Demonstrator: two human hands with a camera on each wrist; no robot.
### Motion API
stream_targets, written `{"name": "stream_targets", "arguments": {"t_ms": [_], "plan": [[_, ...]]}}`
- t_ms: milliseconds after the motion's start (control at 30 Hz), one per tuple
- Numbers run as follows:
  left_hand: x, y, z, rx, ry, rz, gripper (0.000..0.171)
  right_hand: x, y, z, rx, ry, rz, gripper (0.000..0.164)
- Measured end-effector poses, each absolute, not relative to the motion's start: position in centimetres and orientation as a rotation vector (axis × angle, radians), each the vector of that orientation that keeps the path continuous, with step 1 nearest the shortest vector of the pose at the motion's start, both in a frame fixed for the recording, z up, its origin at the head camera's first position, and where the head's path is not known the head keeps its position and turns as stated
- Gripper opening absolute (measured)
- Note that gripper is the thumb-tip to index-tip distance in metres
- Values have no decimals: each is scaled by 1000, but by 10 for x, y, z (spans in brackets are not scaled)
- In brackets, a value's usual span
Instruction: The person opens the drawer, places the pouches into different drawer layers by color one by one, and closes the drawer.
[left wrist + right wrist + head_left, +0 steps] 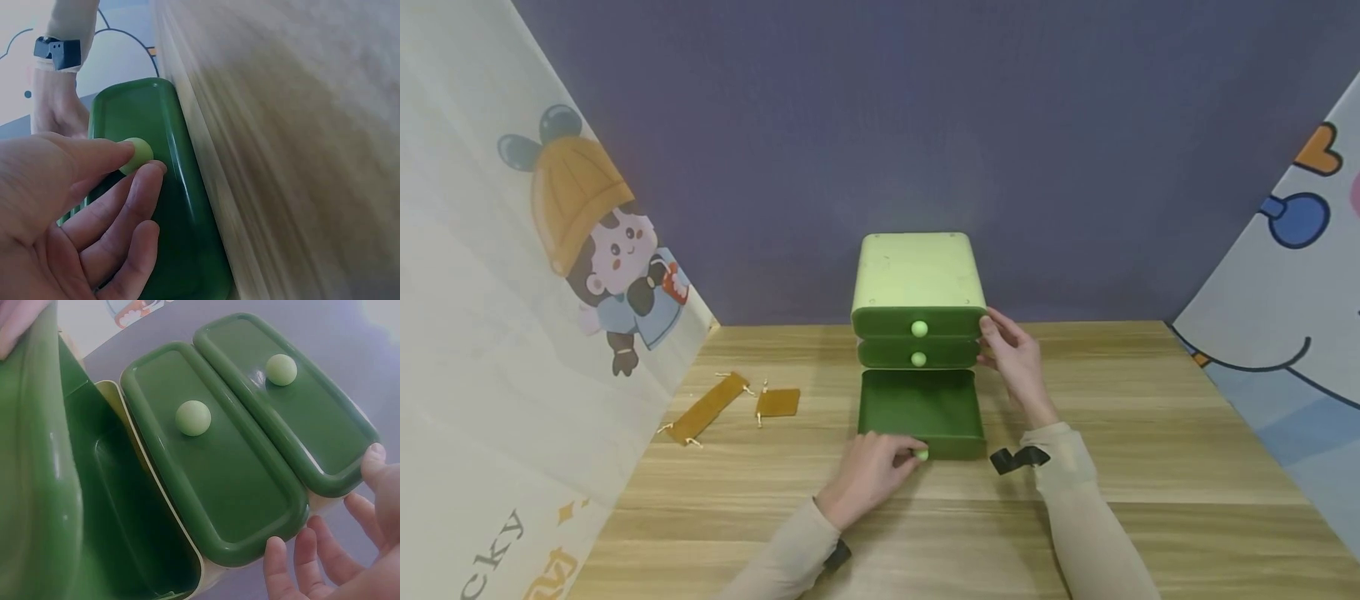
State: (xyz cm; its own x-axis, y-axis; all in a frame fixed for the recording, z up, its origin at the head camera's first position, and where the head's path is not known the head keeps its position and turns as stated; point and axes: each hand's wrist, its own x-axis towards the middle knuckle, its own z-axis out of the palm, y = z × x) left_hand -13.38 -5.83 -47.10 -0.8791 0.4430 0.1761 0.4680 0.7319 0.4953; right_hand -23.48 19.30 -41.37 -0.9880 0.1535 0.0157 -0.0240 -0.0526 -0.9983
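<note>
On the wooden table, the bottom drawer stands pulled out from the green cabinet | I see left hand pinching its pale knob | right hand, fingers spread, touches right edges of two upper drawers | to the left, brown pieces, perhaps leather

Wood-grain table, drawer unit, brown strip, brown square

Blue wall (plain), wood-grain table
</note>
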Motion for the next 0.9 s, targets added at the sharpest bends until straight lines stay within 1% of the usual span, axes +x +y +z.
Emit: {"name": "stream_targets", "arguments": {"t_ms": [467,900], "plan": [[-128,-58,-472,-772,-2849,-826,17,-236,192,-416,-152,-2066,2195,67],[-125,-60,-463,-814,-2870,-808,22,-237,193,-414,-133,-2081,2184,67]]}}
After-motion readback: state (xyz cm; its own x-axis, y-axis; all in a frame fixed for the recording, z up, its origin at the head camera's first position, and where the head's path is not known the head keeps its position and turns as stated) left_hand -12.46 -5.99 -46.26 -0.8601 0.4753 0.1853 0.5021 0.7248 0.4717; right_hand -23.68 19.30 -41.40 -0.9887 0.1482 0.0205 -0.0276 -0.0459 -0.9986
